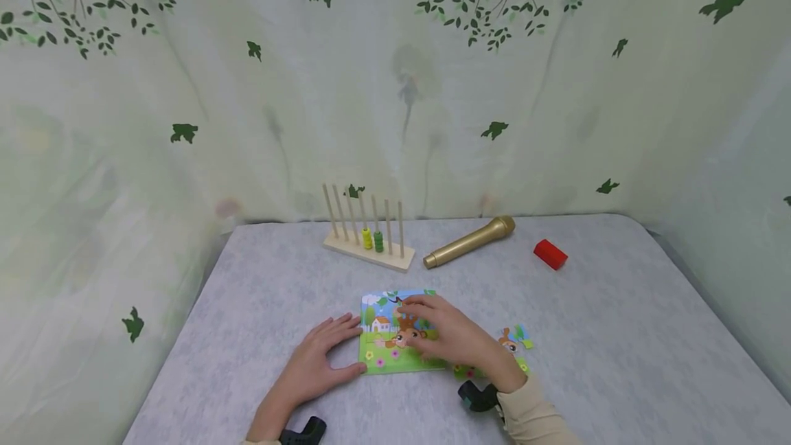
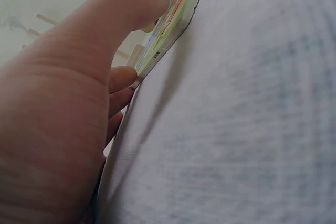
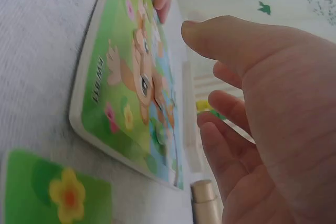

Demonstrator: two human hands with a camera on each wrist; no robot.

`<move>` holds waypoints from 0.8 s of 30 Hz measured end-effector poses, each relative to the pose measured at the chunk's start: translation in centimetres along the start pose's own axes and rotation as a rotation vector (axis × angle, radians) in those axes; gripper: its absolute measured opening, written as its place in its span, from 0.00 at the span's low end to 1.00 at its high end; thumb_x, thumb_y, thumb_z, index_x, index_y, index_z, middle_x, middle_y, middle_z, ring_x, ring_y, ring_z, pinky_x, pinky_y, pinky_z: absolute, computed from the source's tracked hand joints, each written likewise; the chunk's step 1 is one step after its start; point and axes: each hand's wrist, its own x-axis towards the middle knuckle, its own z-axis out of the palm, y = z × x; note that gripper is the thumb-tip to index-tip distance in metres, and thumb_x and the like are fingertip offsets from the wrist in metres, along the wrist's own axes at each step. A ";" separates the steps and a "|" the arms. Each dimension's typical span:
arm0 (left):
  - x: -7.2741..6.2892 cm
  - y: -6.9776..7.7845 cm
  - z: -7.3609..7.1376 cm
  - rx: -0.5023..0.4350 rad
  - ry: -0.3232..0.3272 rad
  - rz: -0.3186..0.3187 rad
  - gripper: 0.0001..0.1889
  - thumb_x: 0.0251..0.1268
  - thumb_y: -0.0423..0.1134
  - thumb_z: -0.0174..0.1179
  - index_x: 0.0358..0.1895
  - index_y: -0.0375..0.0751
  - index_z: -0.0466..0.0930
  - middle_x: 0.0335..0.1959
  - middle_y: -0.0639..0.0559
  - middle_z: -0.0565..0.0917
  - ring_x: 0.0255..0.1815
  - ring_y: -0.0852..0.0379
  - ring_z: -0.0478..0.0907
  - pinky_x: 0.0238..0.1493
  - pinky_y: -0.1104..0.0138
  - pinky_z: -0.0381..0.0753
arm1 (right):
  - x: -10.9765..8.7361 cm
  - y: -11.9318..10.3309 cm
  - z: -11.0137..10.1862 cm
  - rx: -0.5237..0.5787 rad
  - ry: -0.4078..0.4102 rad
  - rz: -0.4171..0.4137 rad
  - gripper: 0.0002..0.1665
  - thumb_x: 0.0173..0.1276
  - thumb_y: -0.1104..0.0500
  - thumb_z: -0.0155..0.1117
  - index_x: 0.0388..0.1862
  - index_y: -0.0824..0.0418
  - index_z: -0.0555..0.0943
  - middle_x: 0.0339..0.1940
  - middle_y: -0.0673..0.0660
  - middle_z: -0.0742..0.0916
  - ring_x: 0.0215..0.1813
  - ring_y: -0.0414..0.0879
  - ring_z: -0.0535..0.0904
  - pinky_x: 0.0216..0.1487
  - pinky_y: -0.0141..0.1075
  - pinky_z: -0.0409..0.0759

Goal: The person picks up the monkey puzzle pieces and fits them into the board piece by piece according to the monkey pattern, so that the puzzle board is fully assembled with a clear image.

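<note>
A jigsaw puzzle board (image 1: 379, 345) with a cartoon deer, a house and flowers lies flat on the table. My left hand (image 1: 321, 359) is at its left side, fingers stretched out, with thumb and fingertips right at the edge. Above the board's right half hovers my right hand (image 1: 454, 335), its fingers loosely bent and nothing between them in the right wrist view. To the right, partly behind the right wrist, lie loose puzzle pieces: one with a deer's eye (image 1: 510, 342), and a green one with a yellow flower (image 3: 68, 195).
Behind the board stands a wooden peg stand (image 1: 371, 253) with yellow and green beads on two pegs. A gold microphone (image 1: 469, 242) lies to its right, and a red block (image 1: 550, 254) farther right. A leaf-printed curtain (image 1: 371, 88) hangs behind the table.
</note>
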 end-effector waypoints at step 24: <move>-0.1 0.0 -0.1 0.021 -0.010 -0.008 0.33 0.56 0.60 0.75 0.63 0.50 0.84 0.70 0.57 0.79 0.76 0.52 0.70 0.81 0.49 0.63 | -5.6 2.3 -4.2 -0.022 0.054 0.107 0.33 0.69 0.54 0.74 0.71 0.56 0.78 0.68 0.49 0.83 0.69 0.49 0.78 0.68 0.52 0.81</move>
